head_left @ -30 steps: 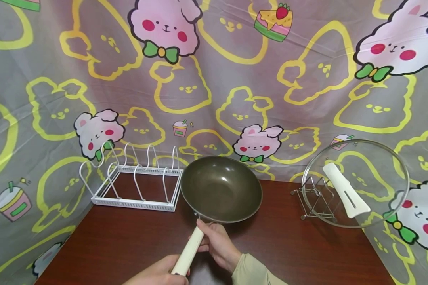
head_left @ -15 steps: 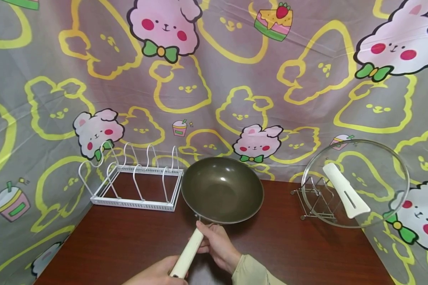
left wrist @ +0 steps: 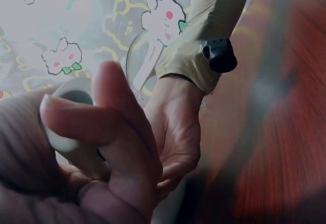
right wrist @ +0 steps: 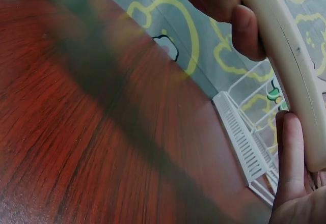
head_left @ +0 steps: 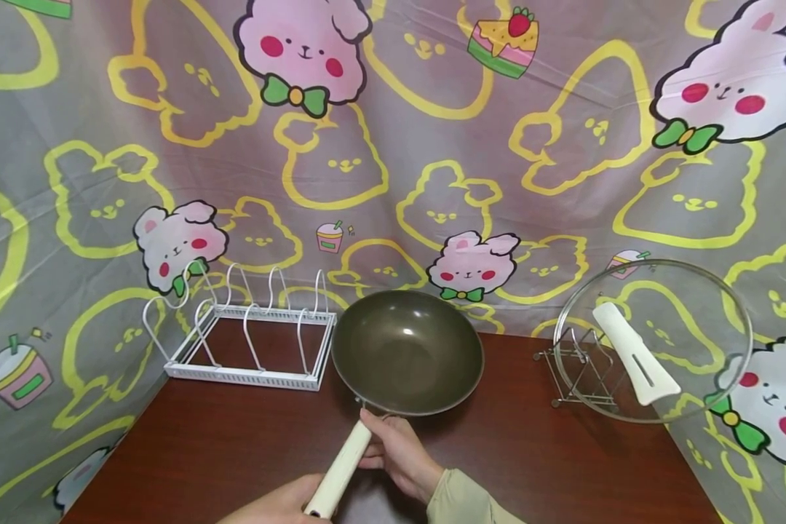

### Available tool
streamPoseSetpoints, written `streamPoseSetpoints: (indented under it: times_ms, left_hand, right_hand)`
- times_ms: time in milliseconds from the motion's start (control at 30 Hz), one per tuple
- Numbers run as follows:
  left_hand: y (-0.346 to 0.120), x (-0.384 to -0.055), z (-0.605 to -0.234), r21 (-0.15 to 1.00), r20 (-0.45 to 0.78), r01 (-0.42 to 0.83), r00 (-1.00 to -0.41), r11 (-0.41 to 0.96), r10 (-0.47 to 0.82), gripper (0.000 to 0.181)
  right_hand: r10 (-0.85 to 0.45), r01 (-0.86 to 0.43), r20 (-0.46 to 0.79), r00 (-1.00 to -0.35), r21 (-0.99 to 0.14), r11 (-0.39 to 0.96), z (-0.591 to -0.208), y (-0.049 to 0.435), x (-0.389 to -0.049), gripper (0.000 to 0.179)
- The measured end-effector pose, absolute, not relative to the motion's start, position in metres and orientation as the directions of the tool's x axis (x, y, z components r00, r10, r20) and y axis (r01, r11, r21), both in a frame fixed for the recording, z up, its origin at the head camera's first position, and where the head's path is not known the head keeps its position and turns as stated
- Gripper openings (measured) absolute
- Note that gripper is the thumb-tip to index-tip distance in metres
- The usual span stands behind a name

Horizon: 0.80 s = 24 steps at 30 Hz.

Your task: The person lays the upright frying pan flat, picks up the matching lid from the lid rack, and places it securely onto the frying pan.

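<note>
A dark brown wok point(head_left: 409, 364) is held over the table in the head view, its inside facing up and toward me. Its cream handle point(head_left: 342, 466) slants down to the left. My left hand point(head_left: 276, 503) grips the handle's free end; the left wrist view shows its fingers point(left wrist: 117, 127) curled round it. Close to the pan, my right hand point(head_left: 401, 455) holds the same handle, thumb on top. The right wrist view shows the long cream handle point(right wrist: 288, 61) between both hands.
A white pan rack point(head_left: 245, 377) with upright loops stands left of the wok. To the right, a glass lid point(head_left: 688, 342) with a cream grip point(head_left: 637, 353) leans in a small wire stand point(head_left: 579, 397). Patterned cloth point(head_left: 432, 131) hangs behind the dark red table point(head_left: 537, 466).
The wok has come slightly nearer to me, with the handle's free end shifting a little down and left along with my left hand. Both hands keep hold of the handle.
</note>
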<state>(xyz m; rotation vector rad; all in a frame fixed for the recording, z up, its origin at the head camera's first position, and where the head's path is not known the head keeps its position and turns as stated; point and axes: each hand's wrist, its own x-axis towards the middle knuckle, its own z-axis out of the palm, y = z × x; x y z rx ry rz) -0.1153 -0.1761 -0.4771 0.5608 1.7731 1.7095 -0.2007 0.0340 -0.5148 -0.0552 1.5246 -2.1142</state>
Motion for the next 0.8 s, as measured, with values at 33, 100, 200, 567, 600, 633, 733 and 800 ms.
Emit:
streamPoseSetpoints:
  times_ms: [33, 100, 200, 567, 600, 633, 733, 800]
  left_hand:
    - [-0.177, -0.116, -0.478, 0.991, -0.133, -0.117, -0.721, 0.07, 0.68, 0.026]
    - [-0.179, -0.116, -0.479, 0.991, -0.127, -0.123, -0.708, 0.057, 0.695, 0.028]
    - [-0.18, -0.118, -0.481, 0.99, -0.126, -0.136, -0.688, 0.044, 0.715, 0.029]
    - [-0.183, -0.124, -0.486, 0.991, -0.124, -0.12, -0.67, 0.058, 0.732, 0.036]
    - [-0.183, -0.123, -0.487, 0.992, -0.119, -0.106, -0.673, 0.064, 0.73, 0.034]
    - [-0.183, -0.123, -0.488, 0.993, -0.115, -0.093, -0.674, 0.07, 0.73, 0.033]
    - [-0.183, -0.122, -0.49, 0.996, -0.086, -0.058, -0.672, 0.064, 0.736, 0.031]
    - [-0.182, -0.121, -0.492, 0.996, -0.072, -0.082, -0.649, 0.025, 0.757, 0.035]
  right_hand:
    - [-0.435, 0.392, -0.269, -0.86, -0.892, -0.225, -0.515, 0.034, -0.201, 0.023]
    - [-0.429, 0.393, -0.271, -0.862, -0.892, -0.224, -0.517, 0.034, -0.202, 0.021]
    - [-0.42, 0.386, -0.27, -0.866, -0.896, -0.22, -0.518, 0.034, -0.202, 0.02]
    - [-0.398, 0.366, -0.258, -0.88, -0.903, -0.224, -0.52, 0.032, -0.2, 0.022]
    - [-0.399, 0.367, -0.259, -0.88, -0.903, -0.223, -0.52, 0.032, -0.2, 0.022]
    - [-0.401, 0.368, -0.26, -0.879, -0.903, -0.223, -0.52, 0.032, -0.2, 0.022]
    - [-0.405, 0.37, -0.259, -0.877, -0.902, -0.224, -0.521, 0.032, -0.2, 0.022]
    - [-0.405, 0.367, -0.256, -0.878, -0.903, -0.224, -0.522, 0.033, -0.199, 0.022]
